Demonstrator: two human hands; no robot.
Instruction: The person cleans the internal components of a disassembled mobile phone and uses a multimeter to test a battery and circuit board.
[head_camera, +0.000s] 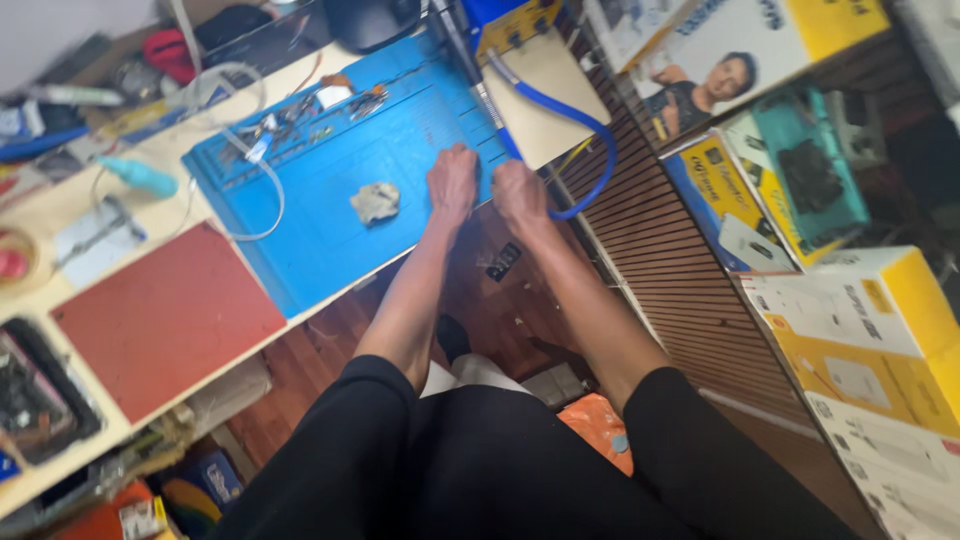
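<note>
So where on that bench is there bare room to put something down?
The blue mat is bare between the crumpled grey wad and its near edge, left of the left hand. The red mat is bare too. The blue mat's far edge is crowded with small tools and white cable.

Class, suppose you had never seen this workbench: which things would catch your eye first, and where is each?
The bright blue work mat on the pale bench, with a crumpled grey lump near its middle. Both fists, left hand and right hand, rest at the mat's near edge beside a looping blue hose. Yellow and white boxes are stacked on the right.
</note>
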